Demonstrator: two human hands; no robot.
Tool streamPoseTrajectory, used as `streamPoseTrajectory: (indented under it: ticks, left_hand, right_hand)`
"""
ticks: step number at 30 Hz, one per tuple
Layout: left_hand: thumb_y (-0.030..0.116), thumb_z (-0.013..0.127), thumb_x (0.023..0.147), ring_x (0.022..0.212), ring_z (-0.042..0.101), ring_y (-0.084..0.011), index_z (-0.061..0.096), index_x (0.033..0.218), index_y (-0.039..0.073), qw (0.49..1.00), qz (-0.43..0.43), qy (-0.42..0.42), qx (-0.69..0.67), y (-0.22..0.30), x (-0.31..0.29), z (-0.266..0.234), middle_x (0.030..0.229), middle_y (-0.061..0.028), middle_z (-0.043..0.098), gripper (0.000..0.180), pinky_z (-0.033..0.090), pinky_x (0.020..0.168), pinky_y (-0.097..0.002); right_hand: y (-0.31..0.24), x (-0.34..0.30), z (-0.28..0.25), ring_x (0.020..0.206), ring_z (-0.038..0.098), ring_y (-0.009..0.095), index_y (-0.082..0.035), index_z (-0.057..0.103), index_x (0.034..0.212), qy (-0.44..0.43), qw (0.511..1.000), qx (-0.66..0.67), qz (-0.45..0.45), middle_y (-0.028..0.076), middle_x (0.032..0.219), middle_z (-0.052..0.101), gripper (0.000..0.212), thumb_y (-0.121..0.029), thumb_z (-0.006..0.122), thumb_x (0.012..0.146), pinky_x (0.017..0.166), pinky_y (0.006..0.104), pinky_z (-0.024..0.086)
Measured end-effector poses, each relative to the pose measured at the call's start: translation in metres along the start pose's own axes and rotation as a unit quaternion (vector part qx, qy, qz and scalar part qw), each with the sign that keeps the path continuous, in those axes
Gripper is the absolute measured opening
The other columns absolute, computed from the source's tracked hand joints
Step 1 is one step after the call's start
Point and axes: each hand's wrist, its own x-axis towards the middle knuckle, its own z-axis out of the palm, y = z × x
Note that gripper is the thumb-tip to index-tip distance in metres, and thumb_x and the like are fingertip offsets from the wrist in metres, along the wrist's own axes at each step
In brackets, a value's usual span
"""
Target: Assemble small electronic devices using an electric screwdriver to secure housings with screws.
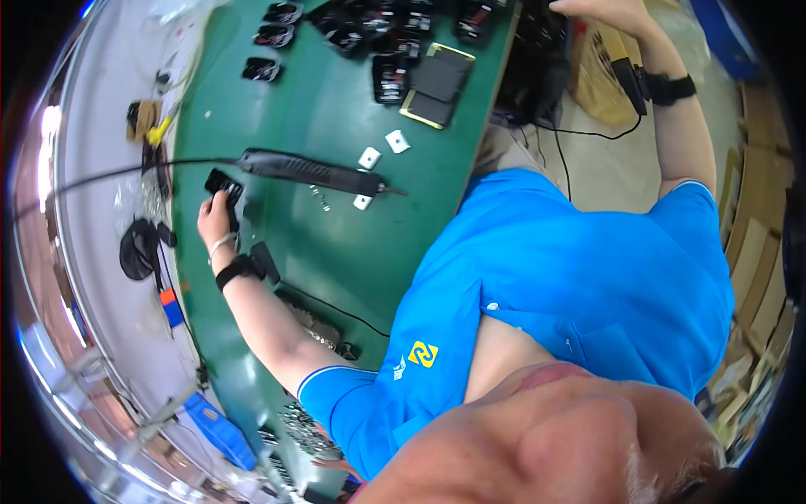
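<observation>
Black case (225, 186) is what I have in my left hand (214, 220), as I look on from far away through the head view. It is near the left edge of the green counter (336, 244). The left fingers (220, 200) are closed around it, and part of it pokes out past their tips. I think they hold it at the side so that the top end can be seen. I cannot see its underside.

My right hand (617, 13) is up at the top of the view, past the counter's other edge, close to a dark heap (529, 67). The view cuts some of that hand off, so I cannot tell if its fingers are wide or holding something. The case is well apart from them, across the counter.

A black screwdriver (311, 170) is just beside the case, with its tip pointing right. It looks to hang by its cord (193, 160), maybe so it is easy to grab. White squares (369, 158) and tiny metal bits (320, 198) lie near it, perhaps spread out so they can be picked up one by one. Black packs (390, 80) and a flat dark piece (443, 80) sit farther up, maybe to be out of the way.
</observation>
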Motion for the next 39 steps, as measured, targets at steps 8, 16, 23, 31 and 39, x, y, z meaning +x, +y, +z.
streamPoseTrajectory:
  ticks: [8, 16, 23, 31, 39]
  left_hand:
    - [0.023, 0.058, 0.072, 0.068, 0.049, -0.0103, 0.059, 0.084, -0.002, 0.994, -0.031, -0.036, -0.095, 0.025, -0.026, -0.011, 0.077, -0.0032, 0.057, 0.027, 0.039, 0.063, -0.0227]
    - [0.02, 0.057, 0.073, 0.062, 0.046, -0.0086, 0.058, 0.077, 0.003, 0.988, -0.082, -0.012, -0.129, 0.045, -0.081, -0.021, 0.07, -0.0002, 0.053, 0.017, 0.037, 0.056, -0.0208]
    - [0.013, 0.055, 0.076, 0.065, 0.048, -0.0079, 0.057, 0.08, 0.004, 0.979, -0.092, 0.019, -0.182, 0.061, -0.143, -0.026, 0.074, 0.0004, 0.052, 0.01, 0.039, 0.059, -0.0194]
    - [0.006, 0.05, 0.076, 0.076, 0.05, -0.0099, 0.053, 0.099, 0.0, 0.982, -0.041, -0.061, -0.172, 0.142, -0.194, -0.001, 0.087, -0.0032, 0.055, 0.024, 0.04, 0.067, -0.0223]
    - [0.006, 0.049, 0.062, 0.096, 0.049, -0.0187, 0.054, 0.095, -0.005, 0.943, 0.073, -0.271, -0.176, 0.233, -0.221, 0.078, 0.114, -0.0138, 0.046, 0.035, 0.038, 0.083, -0.0268]
  right_hand:
    - [0.179, -0.05, -0.007, 0.092, 0.05, 0.023, -0.002, 0.039, 0.115, 0.059, 0.972, -0.122, 0.194, 0.015, 0.098, 0.052, 0.077, -0.03, 0.076, 0.054, 0.078, 0.0321, 0.042]
    - [0.275, 0.008, 0.038, 0.097, 0.051, 0.029, -0.003, 0.033, 0.122, 0.058, 0.941, 0.045, 0.329, 0.02, 0.106, 0.051, 0.089, -0.033, 0.077, 0.051, 0.083, 0.034, 0.042]
    - [0.306, 0.095, 0.067, 0.114, 0.035, 0.037, -0.014, 0.024, 0.129, 0.008, 0.928, -0.074, 0.366, 0.024, 0.124, 0.032, 0.095, -0.046, 0.072, 0.054, 0.093, 0.0421, 0.033]
    - [0.35, 0.084, 0.072, 0.111, 0.039, 0.037, -0.005, 0.032, 0.126, 0.129, 0.967, 0.042, 0.217, 0.021, 0.12, 0.042, 0.081, -0.041, 0.068, 0.063, 0.091, 0.0385, 0.035]
    - [0.373, 0.035, 0.046, 0.096, 0.05, 0.022, -0.007, 0.023, 0.13, 0.186, 0.884, 0.342, 0.259, 0.013, 0.113, 0.047, 0.07, -0.03, 0.06, 0.075, 0.076, 0.0341, 0.043]
